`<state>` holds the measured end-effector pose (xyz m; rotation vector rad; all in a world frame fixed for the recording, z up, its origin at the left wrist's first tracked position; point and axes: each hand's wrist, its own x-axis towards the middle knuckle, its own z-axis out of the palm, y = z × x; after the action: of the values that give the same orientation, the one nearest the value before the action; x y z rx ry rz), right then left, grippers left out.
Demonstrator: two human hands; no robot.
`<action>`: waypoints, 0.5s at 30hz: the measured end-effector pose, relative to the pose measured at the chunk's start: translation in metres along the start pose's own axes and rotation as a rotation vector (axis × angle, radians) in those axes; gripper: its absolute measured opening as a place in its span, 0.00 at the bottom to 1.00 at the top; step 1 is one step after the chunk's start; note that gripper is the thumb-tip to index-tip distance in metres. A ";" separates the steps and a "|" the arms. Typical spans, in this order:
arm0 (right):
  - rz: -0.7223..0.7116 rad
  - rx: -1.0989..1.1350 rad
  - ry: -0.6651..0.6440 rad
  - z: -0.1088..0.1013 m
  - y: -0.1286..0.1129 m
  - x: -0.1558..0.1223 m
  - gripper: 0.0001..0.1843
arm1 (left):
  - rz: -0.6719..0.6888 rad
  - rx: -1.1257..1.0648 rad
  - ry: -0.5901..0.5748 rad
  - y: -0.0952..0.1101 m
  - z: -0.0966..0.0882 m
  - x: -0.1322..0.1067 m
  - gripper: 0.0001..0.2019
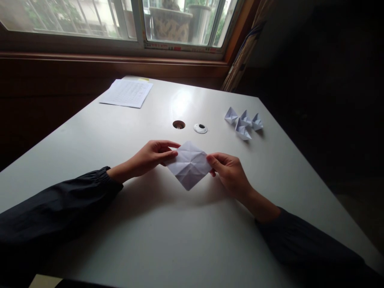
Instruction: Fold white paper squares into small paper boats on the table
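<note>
**Q:** State of the hands?
**A:** The left hand (pixel 153 157) is closed in a pinch on the left corner of a creased white paper square (pixel 189 165). The right hand (pixel 229 174) grips the opposite corner between its fingertips (pixel 211 159).

**Q:** Position and orientation of the sheet?
**A:** It sits between the hands, above the near middle of the table, turned as a diamond. One corner points toward the window and one toward the person; the diagonal between the hands runs roughly left to right. Creases radiate from its centre. Contact with the table cannot be told.

**Q:** Edges and nearby items?
**A:** All four edges run between the held corners, with the far corner free. Beyond it lie a round table hole (pixel 179 125) and a white grommet ring (pixel 200 128). Four folded paper boats (pixel 243 122) sit in a tight cluster beyond the right hand, well apart from it.

**Q:** Surface and room?
**A:** The white table (pixel 90 188) carries a printed sheet (pixel 126 93) at its far left, with a yellow note (pixel 143 79) at that sheet's far edge. Dark sleeves (pixel 54 204) cover both forearms. Behind stand a wooden sill (pixel 114 60), a window (pixel 186 24) and a curtain (pixel 244 56).
</note>
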<state>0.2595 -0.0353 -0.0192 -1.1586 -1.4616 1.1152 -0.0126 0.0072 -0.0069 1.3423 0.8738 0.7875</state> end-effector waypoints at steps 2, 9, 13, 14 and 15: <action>0.020 -0.035 -0.007 -0.001 0.001 0.001 0.17 | 0.030 0.057 -0.004 -0.001 -0.003 0.001 0.26; -0.308 -0.645 -0.042 -0.003 0.002 0.003 0.05 | 0.407 0.770 -0.072 -0.004 -0.022 0.002 0.15; -0.429 -0.825 -0.058 -0.005 0.004 0.004 0.07 | 0.536 0.932 -0.083 -0.006 -0.027 0.004 0.11; -0.435 -0.857 -0.059 -0.006 0.005 0.004 0.08 | 0.560 0.956 -0.079 -0.006 -0.027 0.004 0.11; -0.437 -0.884 -0.059 -0.007 0.006 0.004 0.08 | 0.574 0.973 -0.075 -0.007 -0.028 0.005 0.10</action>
<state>0.2671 -0.0293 -0.0229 -1.2686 -2.2139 0.1687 -0.0350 0.0240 -0.0146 2.5413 0.8430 0.7463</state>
